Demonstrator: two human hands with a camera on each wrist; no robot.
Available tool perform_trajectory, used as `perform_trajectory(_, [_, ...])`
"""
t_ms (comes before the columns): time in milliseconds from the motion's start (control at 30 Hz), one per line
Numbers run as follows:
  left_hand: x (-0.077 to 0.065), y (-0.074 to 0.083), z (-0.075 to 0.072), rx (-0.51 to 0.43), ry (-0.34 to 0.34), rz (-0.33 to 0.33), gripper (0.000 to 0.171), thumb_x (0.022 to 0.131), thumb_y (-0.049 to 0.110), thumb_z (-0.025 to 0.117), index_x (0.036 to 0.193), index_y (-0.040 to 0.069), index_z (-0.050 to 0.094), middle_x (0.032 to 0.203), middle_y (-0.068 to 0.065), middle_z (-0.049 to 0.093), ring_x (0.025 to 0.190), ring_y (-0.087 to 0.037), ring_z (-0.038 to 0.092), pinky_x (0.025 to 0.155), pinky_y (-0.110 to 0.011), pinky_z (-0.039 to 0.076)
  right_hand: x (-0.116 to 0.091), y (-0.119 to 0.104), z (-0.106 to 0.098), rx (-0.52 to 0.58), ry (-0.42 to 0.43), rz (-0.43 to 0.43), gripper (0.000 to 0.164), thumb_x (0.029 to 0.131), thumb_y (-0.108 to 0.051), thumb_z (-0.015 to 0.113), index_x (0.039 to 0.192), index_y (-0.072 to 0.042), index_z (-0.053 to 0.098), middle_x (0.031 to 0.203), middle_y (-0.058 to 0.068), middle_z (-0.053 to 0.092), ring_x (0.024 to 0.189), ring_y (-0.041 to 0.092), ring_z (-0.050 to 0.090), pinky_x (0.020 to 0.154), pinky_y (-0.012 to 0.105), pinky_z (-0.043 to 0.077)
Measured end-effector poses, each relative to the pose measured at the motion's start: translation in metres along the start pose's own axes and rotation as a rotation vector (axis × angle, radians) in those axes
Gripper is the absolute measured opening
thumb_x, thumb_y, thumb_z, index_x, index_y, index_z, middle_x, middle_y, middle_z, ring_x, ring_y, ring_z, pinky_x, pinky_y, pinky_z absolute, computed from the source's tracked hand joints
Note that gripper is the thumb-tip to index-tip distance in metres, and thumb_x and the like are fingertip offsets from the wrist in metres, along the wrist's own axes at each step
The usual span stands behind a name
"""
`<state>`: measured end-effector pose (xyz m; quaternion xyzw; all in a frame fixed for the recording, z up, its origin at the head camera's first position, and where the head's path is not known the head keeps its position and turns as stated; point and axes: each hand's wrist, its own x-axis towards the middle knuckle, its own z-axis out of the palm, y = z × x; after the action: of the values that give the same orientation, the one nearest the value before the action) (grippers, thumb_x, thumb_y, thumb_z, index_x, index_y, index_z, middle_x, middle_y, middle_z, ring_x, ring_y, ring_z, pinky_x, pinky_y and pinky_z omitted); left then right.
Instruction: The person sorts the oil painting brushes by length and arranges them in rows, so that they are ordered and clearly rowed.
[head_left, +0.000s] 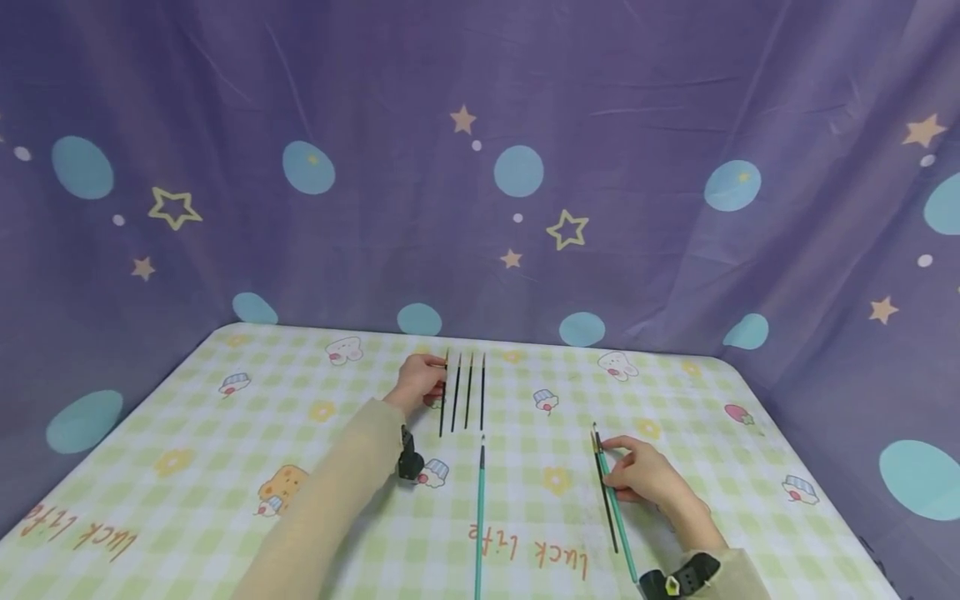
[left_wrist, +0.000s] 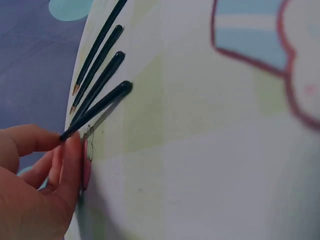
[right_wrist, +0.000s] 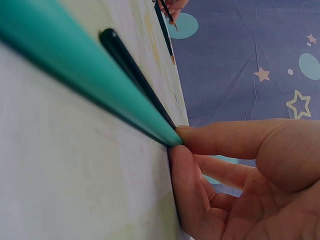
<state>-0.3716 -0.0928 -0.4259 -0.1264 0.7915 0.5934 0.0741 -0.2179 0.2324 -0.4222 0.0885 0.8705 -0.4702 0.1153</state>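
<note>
My left hand (head_left: 422, 379) pinches a thin black paintbrush (head_left: 442, 408), the leftmost in a row near the far edge. In the left wrist view, thumb and fingertips hold this black paintbrush (left_wrist: 102, 107) by its bristle end, its rounded handle end slightly above the cloth. Over on the right, my right hand (head_left: 648, 475) pinches a teal paintbrush (head_left: 619, 525) close to its bristle end. A black paintbrush (head_left: 609, 508) lies along its left side; the right wrist view shows it behind the teal handle (right_wrist: 100, 75), and whether the fingers grip it too I cannot tell.
More black paintbrushes (head_left: 468, 396) lie side by side just right of my left hand. Another teal paintbrush (head_left: 480, 508) lies lengthwise at the table's middle, nearer me. A green checked cloth (head_left: 360, 533) covers the table, and a purple curtain (head_left: 420, 225) hangs behind.
</note>
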Motion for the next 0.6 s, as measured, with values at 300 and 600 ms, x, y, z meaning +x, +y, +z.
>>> perform_trajectory(300, [-0.001,0.007,0.003,0.173,0.029,-0.017,0.030,0.080,0.000,0.059,0.109,0.006,0.062,0.068,-0.010,0.059,0.047,-0.018,0.050,0.038,-0.030,0.046,0.000,0.001,0.001,0.003,0.003,-0.013,0.053,0.074,0.002,0.068,0.123,-0.004,0.052,0.077,0.011,0.052,0.054,0.017,0.053,0.050,0.030,0.051])
perform_trajectory(600, [-0.007,0.012,0.007,0.319,0.086,0.034,0.024,0.078,0.002,0.065,0.101,0.002,0.063,0.076,-0.013,0.064,0.048,-0.018,0.057,0.039,-0.030,0.049,0.002,0.001,0.001,0.015,0.007,-0.022,0.052,0.073,0.003,0.068,0.122,-0.004,0.052,0.075,0.010,0.052,0.054,0.017,0.053,0.050,0.030,0.051])
